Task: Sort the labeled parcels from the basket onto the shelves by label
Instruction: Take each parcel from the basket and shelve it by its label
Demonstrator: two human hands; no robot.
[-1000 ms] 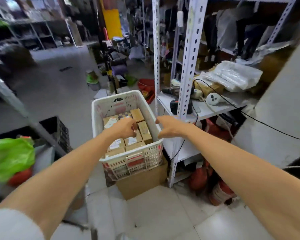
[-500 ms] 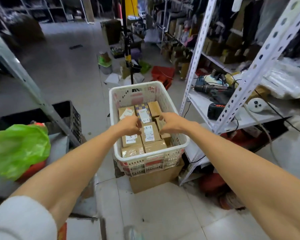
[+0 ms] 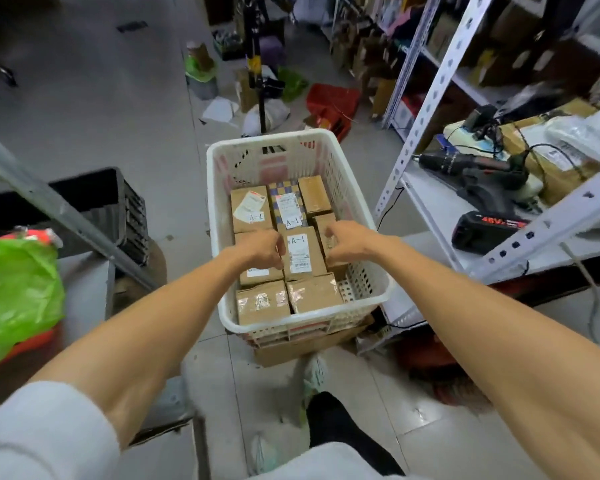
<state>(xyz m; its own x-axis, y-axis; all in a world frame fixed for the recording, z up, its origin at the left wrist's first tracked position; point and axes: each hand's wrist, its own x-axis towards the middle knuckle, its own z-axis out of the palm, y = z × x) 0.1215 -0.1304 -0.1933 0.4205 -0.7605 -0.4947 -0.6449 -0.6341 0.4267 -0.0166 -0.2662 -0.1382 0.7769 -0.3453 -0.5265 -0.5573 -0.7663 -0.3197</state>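
- Half a second ago the hands were just above the boxes. Now both have gone lower into the white basket [image 3: 329,147], and the basket looks bigger and closer.
- The left hand [image 3: 258,249] now presses its fingers on the left side of the middle A-1 box [image 3: 302,252]. The right hand [image 3: 349,242] presses on the right side of that box. The box sits squeezed between the two hands, each hand curled partly shut on it, and it rests among the other boxes.
- The shelf rack [image 3: 426,109] has slid over to the right side of the view.
- A cardboard box [image 3: 291,348] sits under the basket on the floor. A green bag [image 3: 14,292] is at the left, beside a black crate [image 3: 118,199]. On the shelf at the right lie a drill [image 3: 465,164] and a black battery [image 3: 482,230]. A red basket [image 3: 333,102] lies on the floor far behind.
- The basket walls are close on both sides of the hands, and boxes pack tight around the held one.
- The held box is brown card with a white label that says A-1 at the top and small print below. Two boxes behind it, a brown one [image 3: 252,209] and a checked one [image 3: 288,206], also show A-1. Two front boxes [image 3: 262,303] have shiny tape and no label I can read.
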